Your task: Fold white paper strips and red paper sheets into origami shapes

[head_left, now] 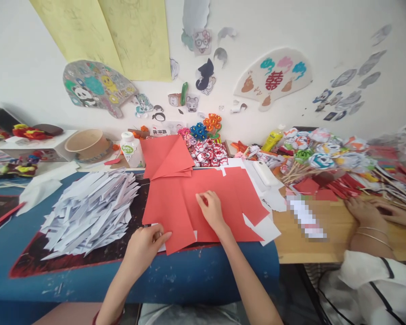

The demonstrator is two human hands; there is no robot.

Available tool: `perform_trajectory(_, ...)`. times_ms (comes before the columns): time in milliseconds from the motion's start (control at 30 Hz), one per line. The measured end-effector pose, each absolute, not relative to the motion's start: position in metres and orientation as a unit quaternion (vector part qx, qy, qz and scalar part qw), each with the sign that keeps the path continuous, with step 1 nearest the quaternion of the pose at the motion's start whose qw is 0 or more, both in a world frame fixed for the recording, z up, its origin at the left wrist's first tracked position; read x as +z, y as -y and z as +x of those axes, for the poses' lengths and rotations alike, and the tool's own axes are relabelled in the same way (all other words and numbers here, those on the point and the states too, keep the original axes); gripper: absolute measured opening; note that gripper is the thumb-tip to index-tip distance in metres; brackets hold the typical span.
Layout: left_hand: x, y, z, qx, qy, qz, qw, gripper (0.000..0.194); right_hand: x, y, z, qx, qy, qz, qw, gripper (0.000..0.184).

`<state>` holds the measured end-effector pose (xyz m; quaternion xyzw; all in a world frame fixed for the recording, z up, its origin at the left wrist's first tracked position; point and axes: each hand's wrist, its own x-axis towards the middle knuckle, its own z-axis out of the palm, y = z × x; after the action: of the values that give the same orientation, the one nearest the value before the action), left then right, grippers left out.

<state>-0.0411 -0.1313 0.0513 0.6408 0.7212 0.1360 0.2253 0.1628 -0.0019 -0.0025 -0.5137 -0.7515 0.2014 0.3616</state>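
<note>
Several red paper sheets (223, 185) lie overlapped in front of me, with white paper (269, 229) showing under their edges. My left hand (145, 246) is closed at the lower left edge of the nearest red sheet (176, 221), its thumb over the paper and its other fingers curled. Over the middle of the red sheets is my right hand (209, 206), thumb and fingertips drawn together. Whether a paper edge is between those fingertips is too small to tell. More red sheets (169, 158), fanned out, rest at the back.
Left of the sheets, a big heap of folded white paper strips (91, 212) covers a dark mat (30, 264). A white bottle (131, 149), paper flowers (209, 153) and a white device (262, 174) stand or lie behind. At right, another person's hands (365, 212) rest by wrapped flowers (321, 155).
</note>
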Motion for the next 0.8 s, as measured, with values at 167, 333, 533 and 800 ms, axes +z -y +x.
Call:
perform_trajectory(167,0.077,0.125,-0.011,0.19,-0.625,0.717,0.244,0.04,0.024,0.031,0.177,0.578,0.591,-0.385,0.41,0.04)
perform_trajectory(333,0.057,0.117,0.031,0.197,-0.555,0.795,0.148,0.032,0.024,0.049,0.236,0.582,0.418,-0.465,0.521,0.036)
perform_trajectory(533,0.01,0.105,0.051,0.117,-0.484,0.867,-0.029,0.036,0.012,0.044,0.324,0.492,0.346,-0.563,0.567,0.045)
perform_trajectory(800,0.023,0.111,0.041,0.063,-0.433,0.898,-0.047,0.056,0.004,0.004,0.362,0.374,0.529,-0.618,0.445,0.042)
